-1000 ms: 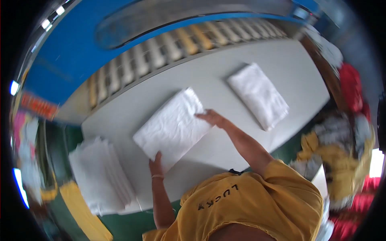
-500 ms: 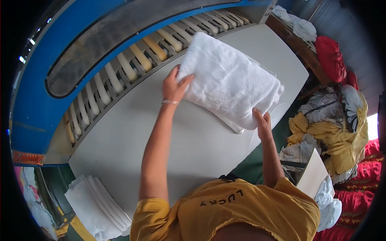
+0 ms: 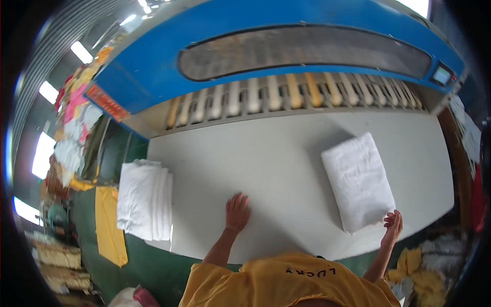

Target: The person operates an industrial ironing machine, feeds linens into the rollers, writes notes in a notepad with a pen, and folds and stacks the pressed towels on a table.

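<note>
A folded white towel (image 3: 358, 184) lies tilted on the right part of the pale grey table (image 3: 245, 148). At its near right corner is my right hand (image 3: 393, 227), fingers loosely bent and apart, holding nothing; whether they touch the cloth I cannot tell. My left hand (image 3: 238, 211) is over the middle of the table near its front edge, palm down with fingers stretched out and nothing in them. Several folded white towels (image 3: 144, 199) form a stack at the table's left end, apart from both hands.
Behind the table runs a big blue machine (image 3: 153, 77) with a row of pale and yellow belts (image 3: 273, 94) along its mouth. Yellow cloth (image 3: 110, 225) hangs low at the left. Heaped yellow and white cloths (image 3: 422, 271) lie at the lower right.
The towel that both hands held up now rests on the table. My left hand has let go and moved away from it, nearer to me. The view has swung left.
</note>
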The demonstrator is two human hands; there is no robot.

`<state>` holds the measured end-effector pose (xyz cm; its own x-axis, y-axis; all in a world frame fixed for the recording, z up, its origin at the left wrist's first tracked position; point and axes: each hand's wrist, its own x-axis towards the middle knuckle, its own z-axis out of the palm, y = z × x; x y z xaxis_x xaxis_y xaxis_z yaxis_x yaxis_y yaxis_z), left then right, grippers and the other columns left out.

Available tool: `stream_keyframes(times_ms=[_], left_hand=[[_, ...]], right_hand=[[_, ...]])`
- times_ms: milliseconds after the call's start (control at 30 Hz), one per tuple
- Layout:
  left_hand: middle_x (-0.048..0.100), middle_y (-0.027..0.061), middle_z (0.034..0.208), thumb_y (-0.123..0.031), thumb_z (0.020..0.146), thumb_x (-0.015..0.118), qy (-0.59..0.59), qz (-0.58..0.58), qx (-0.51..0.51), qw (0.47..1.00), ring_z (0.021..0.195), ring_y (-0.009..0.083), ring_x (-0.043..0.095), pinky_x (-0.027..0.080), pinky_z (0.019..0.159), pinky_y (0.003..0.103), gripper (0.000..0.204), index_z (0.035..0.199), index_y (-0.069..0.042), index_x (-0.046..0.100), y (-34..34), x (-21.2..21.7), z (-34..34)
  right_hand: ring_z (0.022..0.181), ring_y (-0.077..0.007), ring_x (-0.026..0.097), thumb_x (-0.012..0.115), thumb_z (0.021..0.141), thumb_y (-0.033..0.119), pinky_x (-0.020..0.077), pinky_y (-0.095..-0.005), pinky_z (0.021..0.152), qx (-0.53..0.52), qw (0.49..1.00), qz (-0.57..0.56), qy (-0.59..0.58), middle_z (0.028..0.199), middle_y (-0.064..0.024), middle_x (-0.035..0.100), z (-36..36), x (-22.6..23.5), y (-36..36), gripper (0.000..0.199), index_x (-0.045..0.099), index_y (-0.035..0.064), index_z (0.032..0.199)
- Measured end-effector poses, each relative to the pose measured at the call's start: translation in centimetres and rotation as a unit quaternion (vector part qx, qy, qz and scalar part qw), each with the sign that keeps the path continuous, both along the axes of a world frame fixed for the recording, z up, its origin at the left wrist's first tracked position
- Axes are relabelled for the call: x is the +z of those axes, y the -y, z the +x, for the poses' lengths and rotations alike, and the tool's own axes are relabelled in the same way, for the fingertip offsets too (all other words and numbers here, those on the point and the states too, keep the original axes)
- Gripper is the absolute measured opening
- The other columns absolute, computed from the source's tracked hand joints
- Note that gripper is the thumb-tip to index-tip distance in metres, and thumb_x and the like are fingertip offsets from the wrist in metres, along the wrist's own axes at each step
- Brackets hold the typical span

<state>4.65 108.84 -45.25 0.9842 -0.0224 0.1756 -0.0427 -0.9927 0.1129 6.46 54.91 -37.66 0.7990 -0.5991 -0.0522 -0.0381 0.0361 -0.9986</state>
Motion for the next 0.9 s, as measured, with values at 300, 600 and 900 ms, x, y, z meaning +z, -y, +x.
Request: stream_keyframes(times_ms=[300, 600, 900], left_hand=[[0.033, 0.0114, 0.133, -0.022, 0.079, 0.050, 0.026, -0.011, 0.254, 0.967, 0.124, 0.0300, 0.029, 0.026, 0.098, 0.050, 0.041, 0.119, -0.012, 0.045, 1.1, -1.8, -9.1], [0.041, 0.0090, 0.125, -0.020, 0.074, 0.054, -0.004, -0.153, 0.047, 0.987, 0.115, 0.0262, 0.040, 0.034, 0.094, 0.044, 0.037, 0.110, -0.011, 0.052, -7.0, -0.9, -11.1], [0.037, 0.0098, 0.129, -0.025, 0.076, 0.055, -0.106, -0.175, -0.045, 0.978, 0.121, 0.0236, 0.034, 0.030, 0.099, 0.037, 0.038, 0.112, -0.014, 0.051, -9.9, 2.2, -10.8]], right_hand=[[0.062, -0.0120, 0.057, 0.052, 0.085, 0.023, 0.0403, -0.0228, 0.049, 0.532, 0.846, 0.024, -0.008, 0.076, -0.0043, 0.061, 10.6, -2.7, -28.1, 0.023, 0.056, 0.0058, 0.100], [0.056, -0.0191, 0.062, 0.053, 0.084, 0.014, 0.0471, -0.0275, 0.044, 0.553, 0.797, 0.107, -0.216, 0.069, -0.0096, 0.061, 1.9, -7.9, -44.8, 0.015, 0.056, 0.0021, 0.091], [0.054, -0.0239, 0.061, 0.051, 0.086, 0.025, 0.0474, -0.0306, 0.042, 0.547, 0.809, 0.101, -0.188, 0.070, -0.0143, 0.061, 2.6, -8.4, -44.2, 0.026, 0.056, 0.0006, 0.093]])
